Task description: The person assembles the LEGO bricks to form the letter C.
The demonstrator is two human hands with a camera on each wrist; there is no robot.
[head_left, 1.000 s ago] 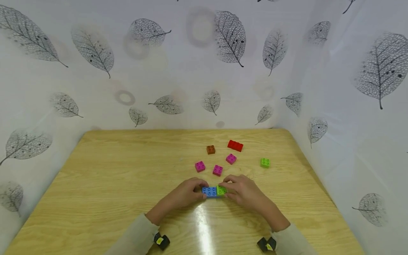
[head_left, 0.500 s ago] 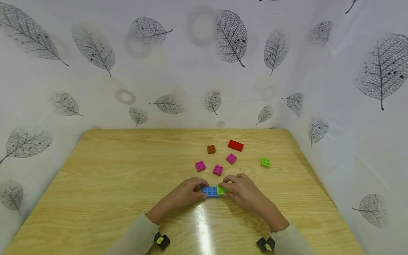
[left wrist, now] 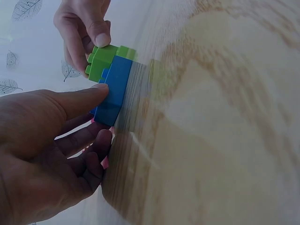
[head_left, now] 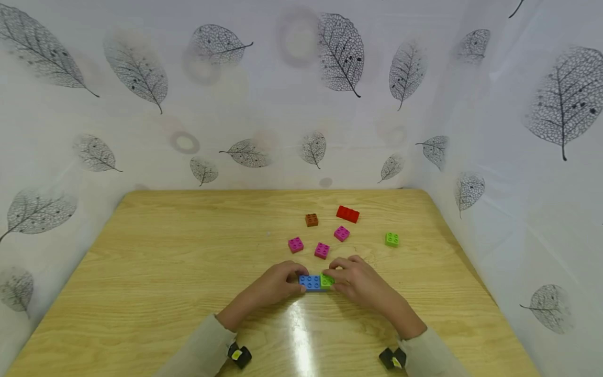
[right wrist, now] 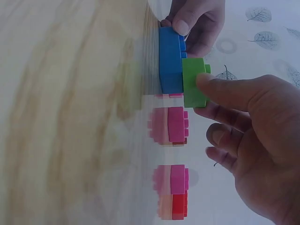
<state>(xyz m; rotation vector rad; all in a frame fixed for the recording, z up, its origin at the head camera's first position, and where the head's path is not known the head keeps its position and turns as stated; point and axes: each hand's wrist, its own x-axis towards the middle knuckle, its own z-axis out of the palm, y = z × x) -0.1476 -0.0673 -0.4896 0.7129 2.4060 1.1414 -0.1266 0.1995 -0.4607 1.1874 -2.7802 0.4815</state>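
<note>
A long blue toy building brick [head_left: 309, 283] lies on the table, studs up, with a square green brick [head_left: 326, 281] on its right end. My left hand [head_left: 279, 283] grips the blue brick's left end, the thumb [left wrist: 96, 96] on its near side. From the right, my right hand [head_left: 361, 283] pinches the green brick between thumb and finger. The right wrist view shows this green brick [right wrist: 193, 84] on top of the blue brick [right wrist: 170, 63], reaching a little past its end. Whether the studs are fully pressed together cannot be told.
Beyond the hands lie several loose bricks: pink ones [head_left: 322, 250], a brown one [head_left: 312, 220], a long red one [head_left: 347, 213] and another green one [head_left: 392, 239]. A leaf-patterned white curtain [head_left: 273, 115] borders the wooden table [head_left: 165, 246] at the back and sides.
Both hands keep their hold and stay almost where they were. The bricks have not visibly moved; only the head view shifts very slightly.
</note>
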